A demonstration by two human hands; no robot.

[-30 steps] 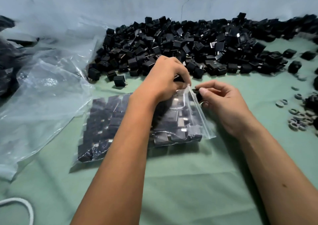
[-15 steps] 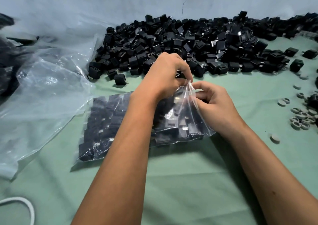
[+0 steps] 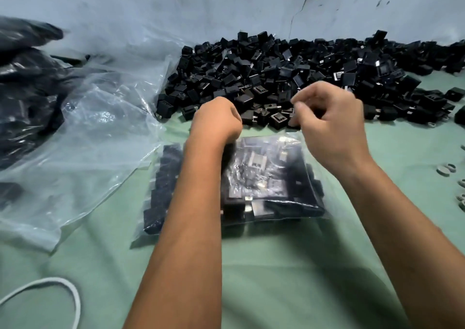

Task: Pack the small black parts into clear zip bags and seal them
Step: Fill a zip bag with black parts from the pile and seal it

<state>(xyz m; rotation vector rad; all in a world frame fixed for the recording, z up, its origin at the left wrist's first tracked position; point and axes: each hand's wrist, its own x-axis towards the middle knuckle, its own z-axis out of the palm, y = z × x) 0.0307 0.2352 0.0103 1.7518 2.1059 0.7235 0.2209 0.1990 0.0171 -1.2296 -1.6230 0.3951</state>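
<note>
A clear zip bag (image 3: 271, 177) full of small black parts lies on the green cloth in the middle, its mouth towards the far side. My left hand (image 3: 217, 120) is curled at the bag's far left edge and grips the mouth there. My right hand (image 3: 329, 124) is blurred and hovers just past the bag's far right corner, over the near edge of the loose pile of black parts (image 3: 289, 77). Its fingers are curled with thumb against fingertips, and I see nothing between them.
A large crumpled clear plastic sheet (image 3: 83, 147) covers the left side, with dark filled bags (image 3: 22, 89) behind it. Small grey rings (image 3: 445, 170) lie at the right edge. A white cable (image 3: 73, 293) loops at the lower left. A wall stands behind the pile.
The bag now lies with its mouth facing the pile. My right hand has let go of the bag's mouth and lifted up towards the pile. My left hand stays on the mouth.
</note>
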